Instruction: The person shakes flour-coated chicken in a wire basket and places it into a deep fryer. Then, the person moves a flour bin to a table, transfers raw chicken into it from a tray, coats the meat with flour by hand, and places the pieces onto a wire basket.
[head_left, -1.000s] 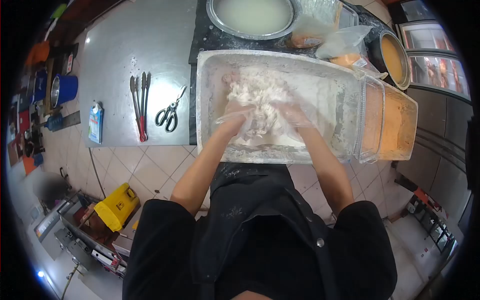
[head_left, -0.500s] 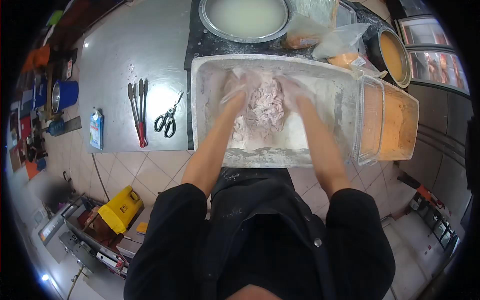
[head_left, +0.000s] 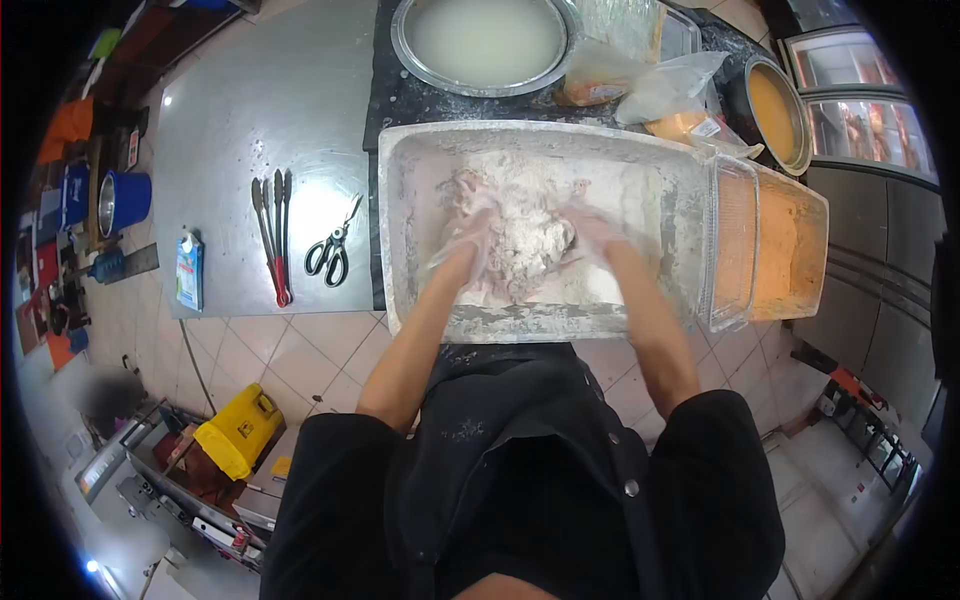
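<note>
In the wide tub [head_left: 690, 240] of white flour lies a heap of floured pieces [head_left: 530, 245]. At the heap's left side is my left hand [head_left: 470, 238], in a clear plastic glove. My right hand [head_left: 592, 232], gloved the same way, touches the right side of the heap. Motion and flour blur the fingers of both hands, so their grip is unclear. Loose white flour covers much of the heap and the tub floor around it.
Left of the tub, tongs [head_left: 272, 240], scissors [head_left: 330, 255] and a carton [head_left: 189, 272] lie on the metal table [head_left: 210, 130]. Behind it stand a basin of cloudy liquid [head_left: 485, 45] and plastic bags [head_left: 670, 90]. An orange-powder bin [head_left: 790, 240] is at the right.
Both hands have moved down toward me from the tub's far side. The heap, pinkish and exposed half a second ago, now has white flour over its top.
</note>
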